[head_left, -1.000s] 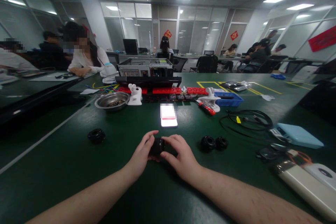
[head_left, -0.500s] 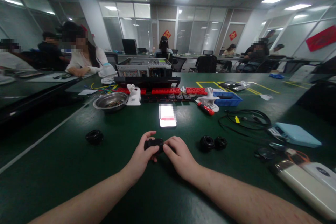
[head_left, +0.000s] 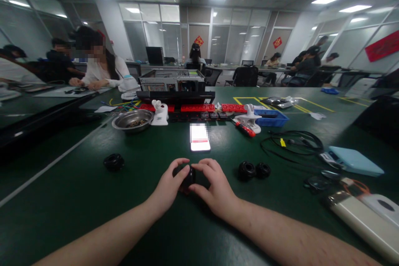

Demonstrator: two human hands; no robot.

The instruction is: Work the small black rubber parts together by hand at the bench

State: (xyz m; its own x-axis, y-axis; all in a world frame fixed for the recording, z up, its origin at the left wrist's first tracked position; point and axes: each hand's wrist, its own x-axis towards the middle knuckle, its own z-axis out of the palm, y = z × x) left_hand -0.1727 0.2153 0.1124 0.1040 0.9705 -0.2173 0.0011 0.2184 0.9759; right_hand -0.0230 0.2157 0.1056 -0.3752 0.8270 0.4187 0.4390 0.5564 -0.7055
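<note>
A glossy black rounded part (head_left: 190, 177) is held between my two hands over the green table (head_left: 149, 232); its exact kind is hard to make out. My left hand (head_left: 168, 187) is closed round its left side, thumb across the top. From the right, my right hand (head_left: 218, 187) has thumb and forefinger curved against its other end. To the right lie two thick black ring-shaped pieces, a larger ring (head_left: 247, 171) and a smaller ring (head_left: 263, 170). Another black ring-shaped piece (head_left: 114, 162) rests off to the left.
Ahead lies a lit phone (head_left: 200, 145). Behind it are a metal bowl (head_left: 132, 120) of small parts, a red screwdriver (head_left: 245, 129), a blue tray (head_left: 271, 118) and an open computer case (head_left: 171, 83). Right are black cables (head_left: 293, 141) and a light-blue box (head_left: 355, 160). A person (head_left: 104, 64) sits left.
The black part has turned in my hands and more of it is covered. My right thumb and forefinger have spread round its end. The ring-shaped pieces have stayed put.
</note>
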